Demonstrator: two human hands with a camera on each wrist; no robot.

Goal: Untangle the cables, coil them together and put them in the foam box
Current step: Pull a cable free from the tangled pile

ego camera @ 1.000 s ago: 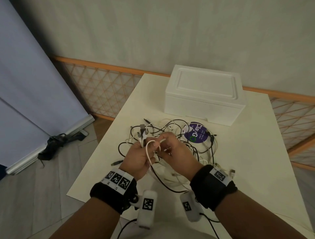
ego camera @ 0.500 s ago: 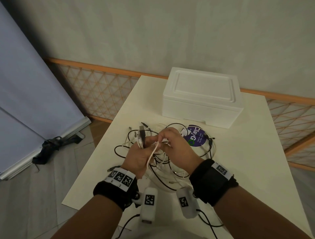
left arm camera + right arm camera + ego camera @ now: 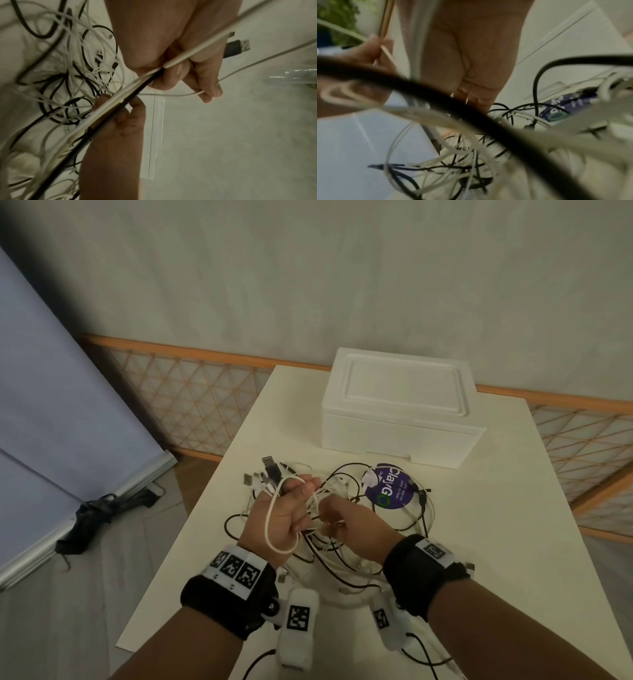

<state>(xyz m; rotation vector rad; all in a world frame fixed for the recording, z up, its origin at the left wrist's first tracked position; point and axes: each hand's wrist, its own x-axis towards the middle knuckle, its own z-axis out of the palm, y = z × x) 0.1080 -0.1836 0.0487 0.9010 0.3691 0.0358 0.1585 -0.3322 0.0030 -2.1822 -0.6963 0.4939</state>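
We find left hand (image 3: 279,513) clenched round a bundle of cable ends (image 3: 270,474) | right hand (image 3: 346,520) pinching white strands | cables (image 3: 346,556) tangled on table (image 3: 479,525) | foam box (image 3: 400,405) lidded, behind the tangle

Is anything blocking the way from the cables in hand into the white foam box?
Yes. The white foam box at the table's far end has its lid on, so it is closed. The left hand grips white and black cables that run into the tangle.
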